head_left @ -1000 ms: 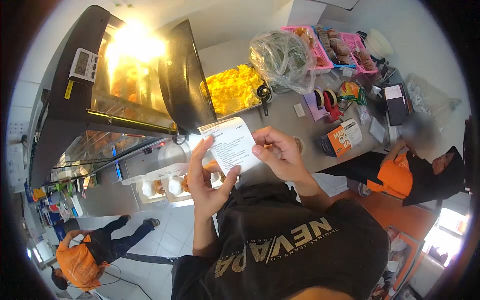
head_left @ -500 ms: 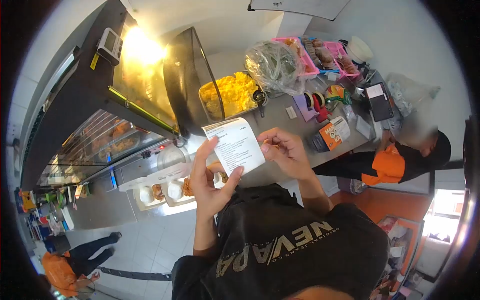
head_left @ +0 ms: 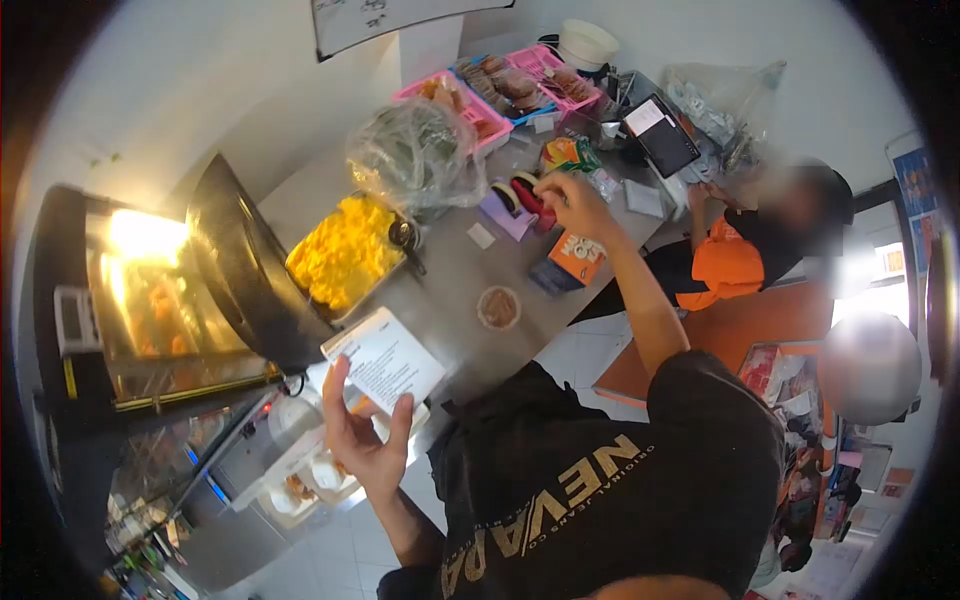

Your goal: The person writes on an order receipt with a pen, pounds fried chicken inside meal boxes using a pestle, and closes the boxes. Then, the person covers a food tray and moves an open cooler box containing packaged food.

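Observation:
My left hand (head_left: pixel 370 445) holds a printed paper slip (head_left: pixel 385 360) between thumb and fingers, above the lower left of the counter. My right hand (head_left: pixel 580 210) is stretched out over the counter with its fingers curled, right beside the red tape dispenser (head_left: pixel 528 190); whether it touches the dispenser I cannot make out. Under that hand stands an orange and dark box (head_left: pixel 578 258). Purple paper (head_left: pixel 508 220) lies by the dispenser. Between my hands sits a small round tub (head_left: pixel 498 308) with brown contents.
A tray of yellow food (head_left: pixel 345 255) stands by the lit display case (head_left: pixel 140 310). Behind it are a plastic bag of greens (head_left: pixel 415 160) and pink baskets (head_left: pixel 455 90). Food boxes (head_left: pixel 310 480) lie at the lower left. A person in orange and black (head_left: pixel 730 260) stands at the right.
My right hand has left the paper slip and moved up and right to the tape dispenser. The left hand keeps the slip. The view has turned right, and the round tub now shows.

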`<control>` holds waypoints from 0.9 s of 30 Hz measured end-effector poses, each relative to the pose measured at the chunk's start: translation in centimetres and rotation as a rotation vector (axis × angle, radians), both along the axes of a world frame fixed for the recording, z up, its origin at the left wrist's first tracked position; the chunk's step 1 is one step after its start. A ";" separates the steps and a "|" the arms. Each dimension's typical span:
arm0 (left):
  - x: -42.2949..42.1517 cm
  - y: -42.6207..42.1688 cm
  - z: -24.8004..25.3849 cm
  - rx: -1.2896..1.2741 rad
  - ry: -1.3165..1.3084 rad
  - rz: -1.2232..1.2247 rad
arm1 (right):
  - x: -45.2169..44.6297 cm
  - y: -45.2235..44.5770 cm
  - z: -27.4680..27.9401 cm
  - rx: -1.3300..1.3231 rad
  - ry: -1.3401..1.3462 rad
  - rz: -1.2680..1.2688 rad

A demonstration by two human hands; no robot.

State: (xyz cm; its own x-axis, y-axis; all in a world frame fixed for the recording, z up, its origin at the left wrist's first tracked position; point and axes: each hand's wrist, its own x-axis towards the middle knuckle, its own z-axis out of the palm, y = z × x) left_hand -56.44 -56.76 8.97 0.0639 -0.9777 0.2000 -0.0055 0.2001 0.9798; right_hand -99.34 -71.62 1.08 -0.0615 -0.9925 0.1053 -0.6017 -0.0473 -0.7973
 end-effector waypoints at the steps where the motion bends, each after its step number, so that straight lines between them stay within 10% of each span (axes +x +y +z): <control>1: -0.8 -0.5 0.0 0.031 -0.047 0.012 | -3.1 -2.9 -1.0 -0.046 0.002 -0.030; 8: -8.5 -5.4 -1.3 0.391 -0.092 0.106 | -25.5 -22.2 -11.6 -0.068 0.493 -0.206; 19: -20.4 -12.3 -3.3 0.610 -0.176 0.073 | -34.6 -41.2 -19.9 -0.122 0.958 -0.066; 27: -22.3 -15.8 -3.3 0.652 -0.075 0.120 | -36.9 -43.7 -19.4 -0.310 0.697 -0.090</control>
